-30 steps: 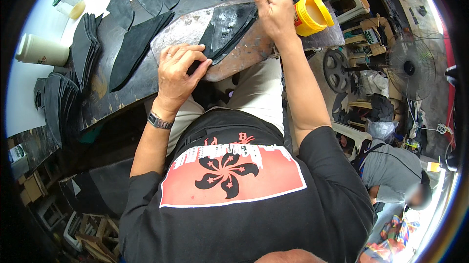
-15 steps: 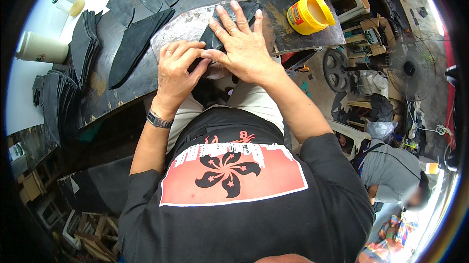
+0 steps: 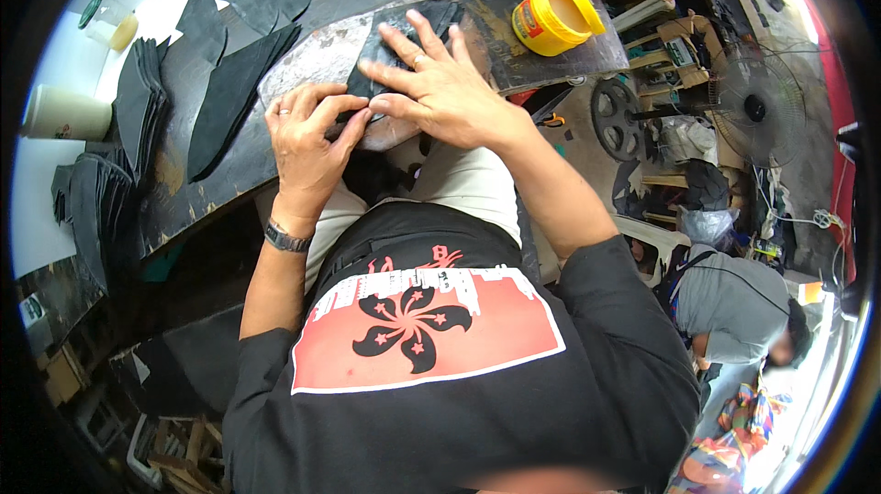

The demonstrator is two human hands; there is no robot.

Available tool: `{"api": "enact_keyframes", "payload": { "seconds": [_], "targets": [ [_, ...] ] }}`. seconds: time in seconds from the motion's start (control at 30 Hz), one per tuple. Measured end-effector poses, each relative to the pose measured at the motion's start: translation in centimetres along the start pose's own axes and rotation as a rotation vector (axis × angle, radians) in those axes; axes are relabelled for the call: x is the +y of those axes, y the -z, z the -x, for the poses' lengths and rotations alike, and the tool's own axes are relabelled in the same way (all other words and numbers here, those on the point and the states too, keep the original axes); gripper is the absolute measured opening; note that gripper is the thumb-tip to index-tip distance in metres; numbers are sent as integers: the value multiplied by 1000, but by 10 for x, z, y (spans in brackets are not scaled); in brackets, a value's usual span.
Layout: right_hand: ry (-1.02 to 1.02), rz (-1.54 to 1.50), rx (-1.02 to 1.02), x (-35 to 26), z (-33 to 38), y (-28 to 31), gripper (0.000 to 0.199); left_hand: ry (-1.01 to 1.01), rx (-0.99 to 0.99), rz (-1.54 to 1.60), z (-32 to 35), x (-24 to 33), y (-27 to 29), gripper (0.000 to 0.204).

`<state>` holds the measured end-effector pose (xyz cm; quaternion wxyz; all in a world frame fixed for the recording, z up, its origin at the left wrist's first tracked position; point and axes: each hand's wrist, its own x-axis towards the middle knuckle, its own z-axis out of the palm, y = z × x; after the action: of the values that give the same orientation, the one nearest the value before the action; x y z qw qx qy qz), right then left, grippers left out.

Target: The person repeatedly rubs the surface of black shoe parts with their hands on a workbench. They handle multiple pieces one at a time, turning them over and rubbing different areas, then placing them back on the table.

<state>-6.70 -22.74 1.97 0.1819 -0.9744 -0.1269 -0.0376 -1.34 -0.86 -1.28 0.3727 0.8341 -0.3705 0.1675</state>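
A dark, flat leather-like piece (image 3: 385, 46) lies on a pale, worn slab (image 3: 307, 65) at the bench's near edge. My right hand (image 3: 445, 95) is spread over this piece, fingers stretched out and its thumb at the near edge. Thumb and forefinger of my left hand (image 3: 310, 132) are pinched together at that same edge, close to my right thumb. What sits between the left fingertips is mostly hidden, but it appears to be the edge of the piece. Left of the slab is a long black stack of cut pieces (image 3: 240, 95).
Several cut black pieces (image 3: 202, 22) line the bench's far side. More stacks (image 3: 142, 99) stand left, beside a white container (image 3: 69, 113) and a glass jar (image 3: 105, 24). An open yellow tub (image 3: 555, 22) stands right. A fan (image 3: 754, 109) and a bending person (image 3: 734, 306) are farther right.
The whole view has shifted slightly. My right fingers have swung a little left and nearer over the piece. My left hand keeps its pinch at the edge.
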Motion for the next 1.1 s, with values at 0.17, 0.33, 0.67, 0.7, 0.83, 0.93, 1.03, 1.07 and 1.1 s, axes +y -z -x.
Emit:
{"api": "enact_keyframes", "payload": {
  "seconds": [0.17, 0.33, 0.67, 0.7, 0.83, 0.93, 1.03, 1.07, 1.1],
  "targets": [
    [-260, -593, 276, 17, 44, 51, 50, 30, -17, 38, -5, 2, 5, 24],
    [-766, 174, 358, 62, 63, 91, 62, -51, -70, 50, -13, -1, 8, 25],
    [-824, 330, 341, 71, 62, 94, 56, -38, -44, 29, -10, 4, 9, 28],
    [-841, 349, 318, 64, 64, 93, 54, -29, -50, 44, -10, 3, 8, 26],
    [-723, 432, 300, 34, 67, 101, 43, -7, -58, 86, -13, 2, 5, 18],
    [-518, 273, 333, 11, 64, 104, 42, -13, -56, 83, -13, 2, 4, 19],
    [-185, -92, 295, -4, 46, 76, 44, -34, -42, 78, -12, 1, 4, 18],
    [-100, -199, 232, -3, 34, 61, 45, -35, -42, 77, -11, 1, 3, 18],
    [17, -308, 180, -2, 22, 44, 47, -35, -41, 79, -10, 0, 3, 18]
  ]
}}
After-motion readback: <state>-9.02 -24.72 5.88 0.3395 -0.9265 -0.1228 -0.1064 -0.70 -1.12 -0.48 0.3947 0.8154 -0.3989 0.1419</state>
